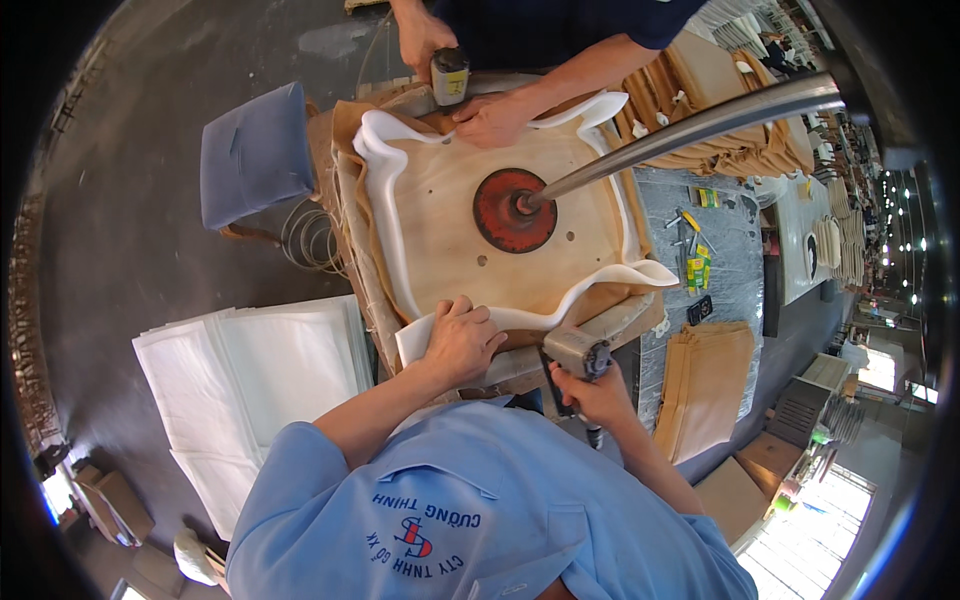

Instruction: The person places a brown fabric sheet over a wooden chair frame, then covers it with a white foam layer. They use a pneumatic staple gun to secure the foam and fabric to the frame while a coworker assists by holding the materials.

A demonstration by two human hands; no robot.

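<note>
A wooden seat panel point(445, 225) lies face down, held under a red round pad point(497, 215) on a metal rod point(690, 125). White foam point(545, 317) wraps up over its edges, with tan leather-like material point(385, 285) outside it. My left hand point(462, 342) grips the foam's near edge against the panel, fingers bent over it. My right hand point(600, 393) is closed on the handle of a grey staple gun point(575, 350), its nose near the near right edge. Across the panel, a co-worker's hand holds another staple gun point(450, 78); their other hand point(490, 120) presses the far edge.
White foam sheets point(255, 385) are stacked at my left, with a blue padded seat point(255, 155) beyond. To the right stands a plastic-covered table point(655, 215) with yellow-green packets point(698, 268) and tan sheets point(705, 385). More tan pieces point(715, 130) are piled far right.
</note>
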